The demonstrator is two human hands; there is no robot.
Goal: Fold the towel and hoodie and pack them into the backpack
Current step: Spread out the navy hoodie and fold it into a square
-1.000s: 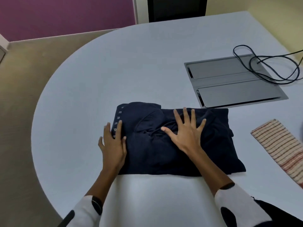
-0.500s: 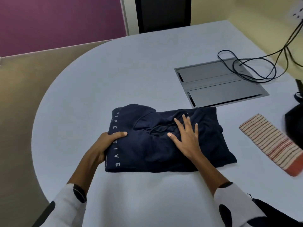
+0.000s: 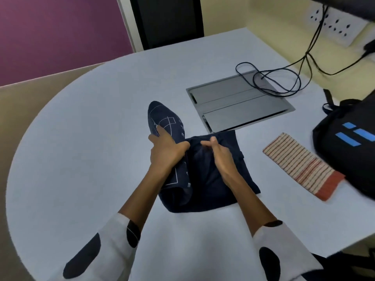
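The navy hoodie lies part-folded on the pale table. My left hand grips its left portion, lifted and turned over toward the right, white print showing. On the hoodie's middle rests my right hand with fingers curled, pinching the cloth near the fold. To the right lies the folded striped towel with its orange end toward me. At the right edge stands the black backpack with blue marks.
A grey cable hatch is set into the table behind the hoodie, with black cables looped over it and running up to wall sockets. The table's rounded edge curves along the left; floor lies beyond it.
My left hand has lifted the hoodie's left part and swung it rightward over the middle. My right hand went from flat to curled. The view shifted and the backpack came into sight.
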